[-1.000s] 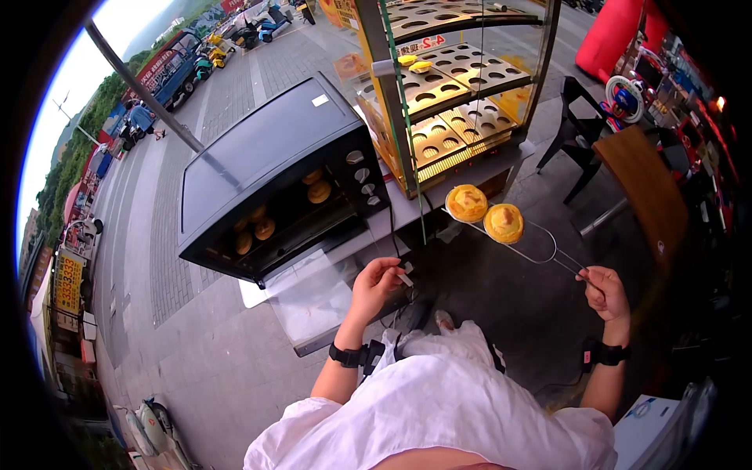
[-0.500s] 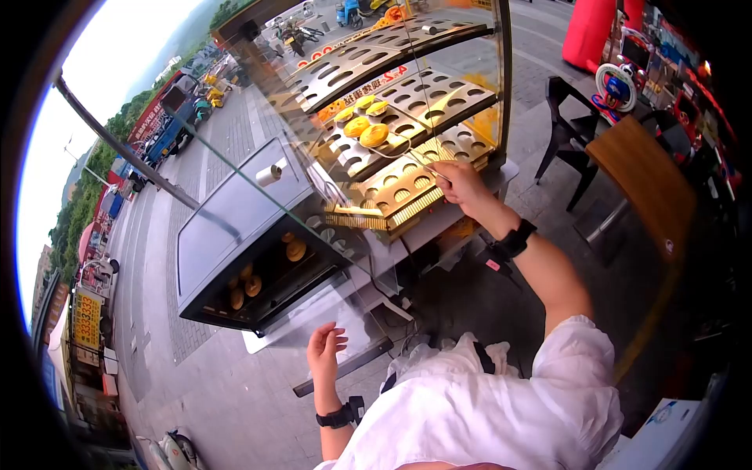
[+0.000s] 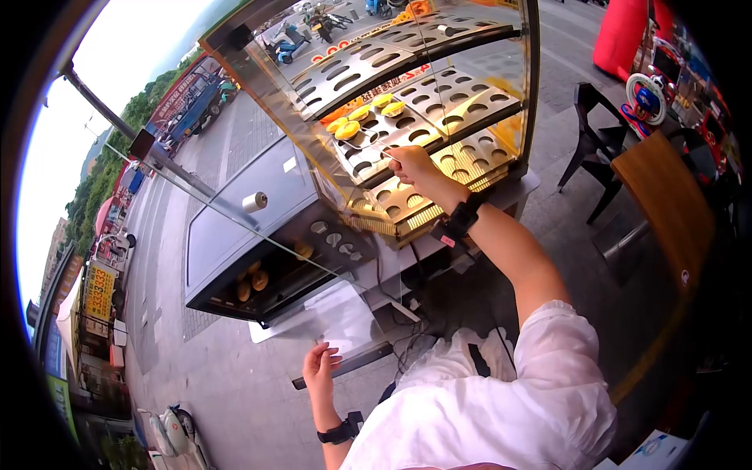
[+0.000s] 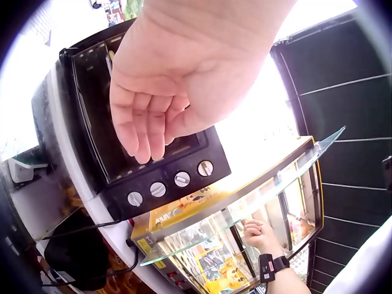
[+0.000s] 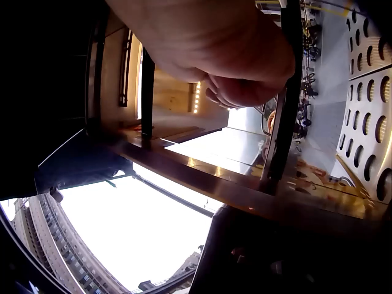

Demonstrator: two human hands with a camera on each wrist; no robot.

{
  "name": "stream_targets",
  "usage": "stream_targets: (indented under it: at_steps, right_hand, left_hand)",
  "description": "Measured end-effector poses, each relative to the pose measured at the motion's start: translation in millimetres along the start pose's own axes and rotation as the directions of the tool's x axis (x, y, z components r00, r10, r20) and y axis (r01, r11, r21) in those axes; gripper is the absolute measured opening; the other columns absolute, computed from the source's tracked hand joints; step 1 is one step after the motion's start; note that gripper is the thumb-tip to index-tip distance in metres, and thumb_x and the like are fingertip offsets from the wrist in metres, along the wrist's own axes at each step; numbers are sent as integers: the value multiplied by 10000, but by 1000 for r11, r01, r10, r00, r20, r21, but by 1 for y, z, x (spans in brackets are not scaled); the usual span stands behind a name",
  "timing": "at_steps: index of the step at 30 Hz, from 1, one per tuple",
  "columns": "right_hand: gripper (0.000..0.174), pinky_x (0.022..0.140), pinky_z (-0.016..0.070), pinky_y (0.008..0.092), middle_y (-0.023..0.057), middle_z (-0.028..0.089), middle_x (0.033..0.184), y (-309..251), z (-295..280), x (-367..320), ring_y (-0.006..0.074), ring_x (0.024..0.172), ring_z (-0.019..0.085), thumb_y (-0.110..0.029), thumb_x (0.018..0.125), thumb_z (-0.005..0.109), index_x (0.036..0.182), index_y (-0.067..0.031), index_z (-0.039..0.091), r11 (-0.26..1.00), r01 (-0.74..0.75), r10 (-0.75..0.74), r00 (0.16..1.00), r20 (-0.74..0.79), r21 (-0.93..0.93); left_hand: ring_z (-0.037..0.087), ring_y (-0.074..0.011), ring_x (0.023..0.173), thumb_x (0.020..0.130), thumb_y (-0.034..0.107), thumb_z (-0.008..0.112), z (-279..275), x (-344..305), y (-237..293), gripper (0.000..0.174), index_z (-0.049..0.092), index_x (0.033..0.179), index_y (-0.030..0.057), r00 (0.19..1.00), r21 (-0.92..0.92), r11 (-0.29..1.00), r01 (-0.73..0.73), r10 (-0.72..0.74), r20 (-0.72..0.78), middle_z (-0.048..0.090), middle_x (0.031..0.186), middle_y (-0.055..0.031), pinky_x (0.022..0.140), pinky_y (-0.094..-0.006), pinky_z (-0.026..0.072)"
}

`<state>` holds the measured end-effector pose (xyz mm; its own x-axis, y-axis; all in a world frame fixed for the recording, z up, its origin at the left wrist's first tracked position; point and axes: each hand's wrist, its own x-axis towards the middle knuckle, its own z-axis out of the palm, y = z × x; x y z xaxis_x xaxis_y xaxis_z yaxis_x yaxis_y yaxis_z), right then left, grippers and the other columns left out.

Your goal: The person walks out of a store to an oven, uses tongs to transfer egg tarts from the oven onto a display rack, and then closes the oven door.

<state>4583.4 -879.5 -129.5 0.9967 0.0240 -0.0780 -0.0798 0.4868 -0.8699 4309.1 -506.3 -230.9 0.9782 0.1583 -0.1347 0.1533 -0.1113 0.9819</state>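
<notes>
My right hand (image 3: 415, 168) reaches into the lit glass display case (image 3: 526, 141), gripping the thin handle of a wire tart carrier (image 3: 383, 151). At the carrier's far end, over the left side of the middle shelf, sits a golden tart (image 3: 347, 131), with more tarts (image 3: 382, 101) close by on that perforated shelf. In the right wrist view the curled right hand (image 5: 239, 67) hides most of the carrier. Low in front of the oven, my left hand (image 3: 319, 366) hangs loosely with nothing in it; the left wrist view shows its relaxed fingers (image 4: 142, 131).
The case's glass door stands out toward me, its round knob (image 3: 254, 202) over the black oven (image 3: 243, 211). Several tarts (image 3: 253, 282) lie inside the oven, its glass door lowered. A black chair (image 3: 591, 149) and brown table (image 3: 666, 204) stand right.
My right hand has carried the wire carrier and its two tarts from the open right side into the case, then farther left over the middle shelf. My left hand has moved left and down, releasing the door.
</notes>
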Motion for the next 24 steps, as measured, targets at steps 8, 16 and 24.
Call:
stream_targets:
  at_steps: [8,16,24]
  right_hand:
    - [173,336,191,213,-10,440,549,-7,-23,-68,39,371,289,-154,878,479,758,-41,530,1000,-9,10,1000,11,-25]
    - [215,341,194,197,-37,421,566,-8,-11,-74,30,392,297,-193,897,496,715,-81,474,999,-22,23,999,31,-49]
    - [291,348,180,180,-80,301,499,66,-78,-229,9,385,244,-279,953,475,1071,-46,605,992,93,-77,982,-170,85]
  left_hand:
    - [628,-135,767,924,108,497,14,8,12,208,548,1101,11,999,7,1000,11,-11,33,644,938,-81,637,-229,496]
    - [631,-146,768,921,97,504,24,9,23,197,551,1089,7,984,5,997,-73,71,161,645,929,-87,648,-240,501]
    - [626,-152,799,926,100,495,-26,3,-1,201,546,1091,-1,983,-25,1000,-19,24,181,643,945,-87,678,-249,502]
